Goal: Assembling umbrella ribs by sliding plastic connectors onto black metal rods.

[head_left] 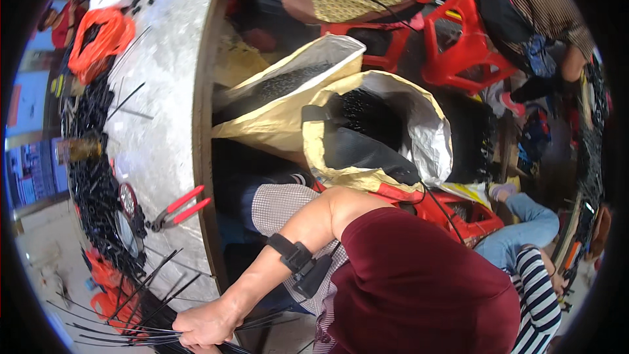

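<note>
Across the lower part of the view stretches my right arm, in a maroon sleeve, with a black strap and small device on the forearm. My right hand [208, 322] is at the lower left, closed round a bundle of thin black strips [141, 339]. Their ends fan out to the left, and some show to the right of the wrist. Above the hand, red-handled cutting pliers [180, 210] lie on the edge of the grey table [160, 124]. My left hand does not show.
Black strips [88, 183] are heaped along the table's far side, near an orange bag [98, 42]. Beside the table stand two yellow sacks [288, 101] [313, 147] holding black pieces. Red stools [462, 59] and seated people are at the top and right.
</note>
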A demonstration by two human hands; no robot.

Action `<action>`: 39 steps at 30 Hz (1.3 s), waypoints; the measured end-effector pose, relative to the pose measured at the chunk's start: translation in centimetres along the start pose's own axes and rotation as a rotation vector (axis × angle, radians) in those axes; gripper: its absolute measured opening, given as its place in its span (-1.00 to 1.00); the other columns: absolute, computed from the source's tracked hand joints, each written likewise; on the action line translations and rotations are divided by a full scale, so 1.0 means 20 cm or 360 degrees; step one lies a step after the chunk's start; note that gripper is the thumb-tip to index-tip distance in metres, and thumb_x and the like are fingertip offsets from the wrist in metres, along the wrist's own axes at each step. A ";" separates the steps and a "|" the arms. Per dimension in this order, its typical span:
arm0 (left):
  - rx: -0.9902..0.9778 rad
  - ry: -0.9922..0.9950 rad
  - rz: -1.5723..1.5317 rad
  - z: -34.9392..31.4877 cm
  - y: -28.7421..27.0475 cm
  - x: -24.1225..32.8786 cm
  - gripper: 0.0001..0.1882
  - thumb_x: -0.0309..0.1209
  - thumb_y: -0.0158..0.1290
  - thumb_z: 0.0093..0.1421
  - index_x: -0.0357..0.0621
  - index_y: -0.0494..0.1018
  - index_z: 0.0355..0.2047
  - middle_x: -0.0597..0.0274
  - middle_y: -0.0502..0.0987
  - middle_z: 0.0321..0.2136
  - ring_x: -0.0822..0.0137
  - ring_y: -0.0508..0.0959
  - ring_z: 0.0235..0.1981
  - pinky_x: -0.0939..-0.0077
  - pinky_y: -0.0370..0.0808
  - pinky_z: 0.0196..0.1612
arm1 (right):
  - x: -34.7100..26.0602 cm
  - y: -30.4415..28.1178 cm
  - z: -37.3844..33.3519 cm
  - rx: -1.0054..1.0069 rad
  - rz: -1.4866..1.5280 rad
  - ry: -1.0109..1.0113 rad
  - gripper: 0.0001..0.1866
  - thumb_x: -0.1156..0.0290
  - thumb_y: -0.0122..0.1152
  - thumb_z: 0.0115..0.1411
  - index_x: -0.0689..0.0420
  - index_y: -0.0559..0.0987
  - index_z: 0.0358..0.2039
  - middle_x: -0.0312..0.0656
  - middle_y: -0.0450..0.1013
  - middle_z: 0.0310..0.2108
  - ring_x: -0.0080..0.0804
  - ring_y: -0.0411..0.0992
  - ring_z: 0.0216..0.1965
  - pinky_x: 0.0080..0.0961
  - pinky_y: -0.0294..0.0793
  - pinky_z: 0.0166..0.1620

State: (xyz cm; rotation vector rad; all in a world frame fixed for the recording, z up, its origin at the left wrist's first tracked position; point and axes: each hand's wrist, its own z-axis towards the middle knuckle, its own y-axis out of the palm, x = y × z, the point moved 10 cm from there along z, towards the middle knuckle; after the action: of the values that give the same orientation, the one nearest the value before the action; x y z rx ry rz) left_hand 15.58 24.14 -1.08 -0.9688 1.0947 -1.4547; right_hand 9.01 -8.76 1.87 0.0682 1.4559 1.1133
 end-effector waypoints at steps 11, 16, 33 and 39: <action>0.0644 0.0080 -0.0525 0.08 -0.57 0.42 -0.62 -0.17 0.00 0.24 -0.33 0.47 -0.25 0.01 0.54 -0.41 0.17 0.53 -0.41 0.32 0.48 -0.32 | -0.15 0.03 -0.06 0.0076 0.0046 -0.0281 -0.78 0.36 -0.07 0.11 0.29 0.39 -0.47 -0.15 0.34 -0.65 -0.39 0.29 -0.76 -0.43 0.25 -0.74; 0.0390 0.0140 -0.0846 0.07 -0.64 0.68 -0.62 -0.16 -0.06 0.27 -0.28 0.47 -0.22 0.05 0.54 -0.38 0.20 0.51 -0.35 0.30 0.43 -0.22 | -0.17 0.03 -0.10 0.0157 -0.0012 -0.0457 -0.76 0.42 -0.12 0.14 0.35 0.40 -0.50 -0.14 0.35 -0.66 -0.39 0.29 -0.78 -0.42 0.28 -0.74; -0.0232 -0.0203 -0.2608 -0.05 -0.44 1.69 -0.62 -0.11 -0.22 0.35 -0.17 0.41 -0.20 0.23 0.46 -0.51 0.34 0.46 -0.47 0.40 0.46 -0.34 | -0.14 0.03 -0.30 0.0135 -0.0420 -0.0399 -0.70 0.23 -0.02 0.21 0.18 0.51 -0.22 -0.27 0.38 -0.56 -0.55 0.33 -0.59 -0.57 0.33 -0.62; -0.0423 -0.0049 -0.2661 0.01 -0.33 1.69 -0.63 -0.12 -0.18 0.33 -0.20 0.40 -0.22 0.19 0.47 -0.51 0.30 0.48 -0.44 0.37 0.46 -0.35 | -0.14 -0.02 -0.33 0.0236 -0.0280 -0.0358 -0.72 0.17 -0.05 0.23 0.10 0.48 -0.24 -0.36 0.30 -0.63 -0.59 0.25 -0.68 -0.65 0.23 -0.69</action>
State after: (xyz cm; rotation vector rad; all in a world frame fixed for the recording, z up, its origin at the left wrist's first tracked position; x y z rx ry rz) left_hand 9.16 -8.95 5.93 -2.3391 0.2355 -2.5107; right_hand 4.77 -14.46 2.26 0.1615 1.3135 0.8267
